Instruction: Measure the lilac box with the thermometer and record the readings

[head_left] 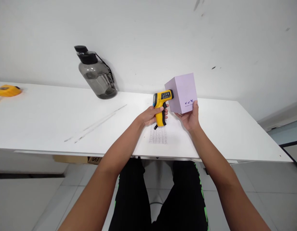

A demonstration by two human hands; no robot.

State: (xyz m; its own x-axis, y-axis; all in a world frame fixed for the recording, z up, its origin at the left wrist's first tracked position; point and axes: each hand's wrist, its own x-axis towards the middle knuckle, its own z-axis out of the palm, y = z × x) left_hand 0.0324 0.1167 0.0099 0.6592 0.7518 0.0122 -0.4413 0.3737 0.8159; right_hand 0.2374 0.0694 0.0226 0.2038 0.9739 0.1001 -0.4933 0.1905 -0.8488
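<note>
My left hand (pixel 152 115) grips a yellow and black infrared thermometer (pixel 160 109) by its handle, its nose pointing right. That nose meets, or nearly meets, the left side of a lilac box (pixel 184 89); I cannot tell whether they touch. Small dark blue figures and a line of print mark the box's front. My right hand (pixel 190 118) holds the box from below and along its lower right edge, tilted above the table. Below the thermometer, a patch of faint printed rows (pixel 158 136) shows on the tabletop.
A grey see-through bottle (pixel 97 78) with a black cap stands near the wall, partly filled. At the far left lies a yellow-orange tape measure (pixel 8 90), cut by the frame edge. The white table (pixel 225 128) has dark scuffs; its front edge is just above my legs.
</note>
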